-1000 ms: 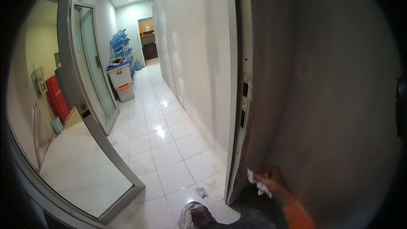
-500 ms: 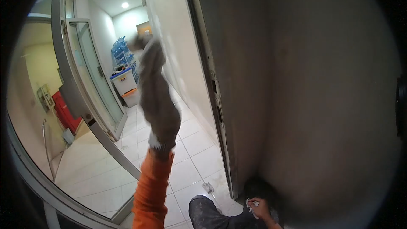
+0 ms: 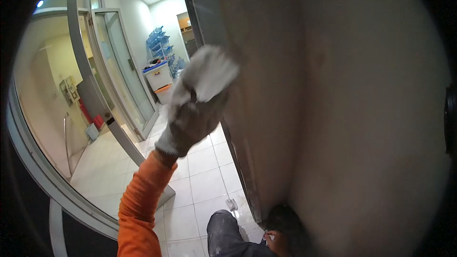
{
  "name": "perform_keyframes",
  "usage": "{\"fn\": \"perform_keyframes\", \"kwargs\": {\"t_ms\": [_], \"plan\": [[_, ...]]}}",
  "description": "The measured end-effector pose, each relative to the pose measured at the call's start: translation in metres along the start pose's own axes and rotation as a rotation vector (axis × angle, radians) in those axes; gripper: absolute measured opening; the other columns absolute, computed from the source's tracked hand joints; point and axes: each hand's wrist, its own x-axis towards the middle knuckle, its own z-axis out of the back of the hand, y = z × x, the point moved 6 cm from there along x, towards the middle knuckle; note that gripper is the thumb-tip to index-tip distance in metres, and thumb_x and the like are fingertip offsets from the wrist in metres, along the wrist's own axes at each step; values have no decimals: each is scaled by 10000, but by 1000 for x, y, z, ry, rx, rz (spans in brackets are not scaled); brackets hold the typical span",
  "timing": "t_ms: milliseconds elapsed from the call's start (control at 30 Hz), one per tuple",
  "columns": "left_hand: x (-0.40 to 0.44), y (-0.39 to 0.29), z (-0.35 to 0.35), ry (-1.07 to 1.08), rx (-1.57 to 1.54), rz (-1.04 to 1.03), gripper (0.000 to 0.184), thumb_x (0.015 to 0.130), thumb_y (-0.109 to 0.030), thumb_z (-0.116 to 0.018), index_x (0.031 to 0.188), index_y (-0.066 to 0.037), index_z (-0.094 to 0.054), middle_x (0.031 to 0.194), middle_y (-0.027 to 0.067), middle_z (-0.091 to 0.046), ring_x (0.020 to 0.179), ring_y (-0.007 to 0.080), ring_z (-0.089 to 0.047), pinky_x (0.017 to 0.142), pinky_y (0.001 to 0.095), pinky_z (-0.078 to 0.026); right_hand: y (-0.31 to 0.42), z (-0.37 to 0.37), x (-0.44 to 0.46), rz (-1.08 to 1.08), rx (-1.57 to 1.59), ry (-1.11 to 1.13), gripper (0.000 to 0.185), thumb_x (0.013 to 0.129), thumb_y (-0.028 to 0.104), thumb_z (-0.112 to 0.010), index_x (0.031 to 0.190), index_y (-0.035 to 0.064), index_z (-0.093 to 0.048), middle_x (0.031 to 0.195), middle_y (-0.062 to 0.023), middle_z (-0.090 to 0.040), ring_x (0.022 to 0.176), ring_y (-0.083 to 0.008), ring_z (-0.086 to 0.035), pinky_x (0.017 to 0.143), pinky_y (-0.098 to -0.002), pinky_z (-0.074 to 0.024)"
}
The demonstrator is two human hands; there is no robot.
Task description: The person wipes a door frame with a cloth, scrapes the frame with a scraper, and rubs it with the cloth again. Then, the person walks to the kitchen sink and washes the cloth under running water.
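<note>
Your hands are well apart. Your left hand (image 3: pixel 202 109), in a grey glove (image 3: pixel 183 126), is raised in front of the edge of the dark panel (image 3: pixel 266 114); a paler patch at its fingers is blurred, so I cannot tell whether you grip something or touch the panel. Your right hand (image 3: pixel 277 242), bare, is low beside your knee (image 3: pixel 223 231), at the panel's foot, its fingers pinched on a white scrap (image 3: pixel 265 234). A small pale piece (image 3: pixel 232 204) lies on the tiles (image 3: pixel 202 183) between knee and panel. The glass door (image 3: pixel 112 66) stands to your left, near the bins (image 3: pixel 158 77) and blue bottles (image 3: pixel 158 40).
</note>
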Motion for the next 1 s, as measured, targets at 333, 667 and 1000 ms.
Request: {"fn": "perform_keyframes", "kwargs": {"t_ms": [333,667,1000], "plan": [[93,101,14,-26,-46,-66,398,893,-107,-696,1290,-100,-670,1287,141,-627,1146,286,-640,961,423,-553,3,3,-7,291,-325,149,312,1015,250,-562,1294,149,-661,1209,-137,-690,952,-280,-687,831,-419,-564],[86,105,-4,-154,-82,-316,361,915,-88,-677,1275,-73,-662,1229,165,-671,1128,329,-643,993,431,-520,-9,2,-2,-8,-77,20,236,909,335,-693,1025,141,-759,1041,-127,-730,957,-354,-699,839,-453,-539],[47,10,58,597,-832,183,315,1055,-226,-521,1248,-24,-667,855,84,-653,744,192,-651,756,342,-556,6,12,-7,5,287,3,211,912,219,-734,1014,36,-751,918,-117,-740,933,-237,-710,856,-360,-531]]}}
